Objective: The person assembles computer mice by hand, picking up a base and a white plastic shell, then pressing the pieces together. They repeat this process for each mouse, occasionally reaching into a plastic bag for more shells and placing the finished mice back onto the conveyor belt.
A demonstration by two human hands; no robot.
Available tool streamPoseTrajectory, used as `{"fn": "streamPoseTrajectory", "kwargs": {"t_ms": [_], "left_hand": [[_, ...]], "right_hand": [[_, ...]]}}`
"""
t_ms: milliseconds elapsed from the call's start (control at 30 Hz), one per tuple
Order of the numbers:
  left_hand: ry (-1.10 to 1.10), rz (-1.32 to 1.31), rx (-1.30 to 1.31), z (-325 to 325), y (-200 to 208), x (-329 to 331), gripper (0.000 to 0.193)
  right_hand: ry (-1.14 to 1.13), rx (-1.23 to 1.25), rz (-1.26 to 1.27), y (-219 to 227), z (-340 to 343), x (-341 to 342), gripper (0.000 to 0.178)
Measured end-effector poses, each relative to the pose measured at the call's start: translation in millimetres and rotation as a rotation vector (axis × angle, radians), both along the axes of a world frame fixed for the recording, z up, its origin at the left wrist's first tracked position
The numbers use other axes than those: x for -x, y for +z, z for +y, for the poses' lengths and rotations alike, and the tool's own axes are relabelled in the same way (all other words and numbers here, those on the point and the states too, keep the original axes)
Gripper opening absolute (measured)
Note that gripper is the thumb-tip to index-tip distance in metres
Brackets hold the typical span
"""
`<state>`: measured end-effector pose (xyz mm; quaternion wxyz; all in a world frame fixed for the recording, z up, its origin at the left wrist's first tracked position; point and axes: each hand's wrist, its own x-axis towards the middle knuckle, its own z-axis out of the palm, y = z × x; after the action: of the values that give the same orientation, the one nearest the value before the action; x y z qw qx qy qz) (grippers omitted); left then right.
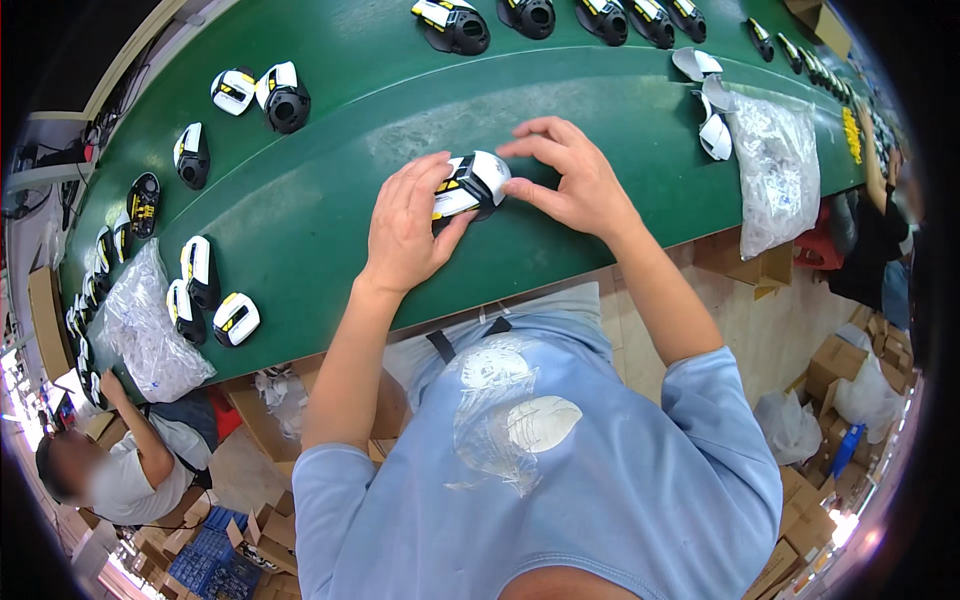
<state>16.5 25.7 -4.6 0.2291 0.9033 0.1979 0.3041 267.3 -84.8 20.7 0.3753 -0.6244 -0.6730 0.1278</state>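
A white, black and yellow plastic housing rests on the green bench in front of me. My left hand grips its left end, fingers over the far side and thumb along the near side. At the right end a smooth white cap covers the housing. My right hand is beside that cap, its thumb tip at the cap's edge and its fingers spread apart. Whether the thumb presses on the cap, I cannot tell. The underside of the housing is hidden.
Similar housings stand on the green bench at left and along the far side. White curved covers lie beside a clear plastic bag at right. Another bag lies at left. Co-workers sit at both sides.
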Motion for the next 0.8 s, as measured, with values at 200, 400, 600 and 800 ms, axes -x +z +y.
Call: {"fn": "streamPoseTrajectory", "kwargs": {"t_ms": [200, 400, 600, 800], "left_hand": [[0.004, -0.022, 0.018, -0.1, -4.4, 2.4, 0.071], [0.024, 0.033, 0.045, -2.1, -1.3, -2.5, 0.074], [0.015, 0.168, -0.008, -0.4, 7.8, -16.1, 0.082], [0.001, 0.140, 0.013, 7.3, 5.9, -16.5, 0.073]], "right_hand": [[0.234, 0.131, 0.009, -4.6, 15.3, 1.8, 0.048], [0.235, 0.086, 0.011, -4.3, 16.3, -5.2, 0.044], [0.287, 0.127, -0.096, 2.1, 23.0, -15.3, 0.040], [0.289, 0.140, -0.038, -3.8, 26.6, -9.7, 0.038]]}}
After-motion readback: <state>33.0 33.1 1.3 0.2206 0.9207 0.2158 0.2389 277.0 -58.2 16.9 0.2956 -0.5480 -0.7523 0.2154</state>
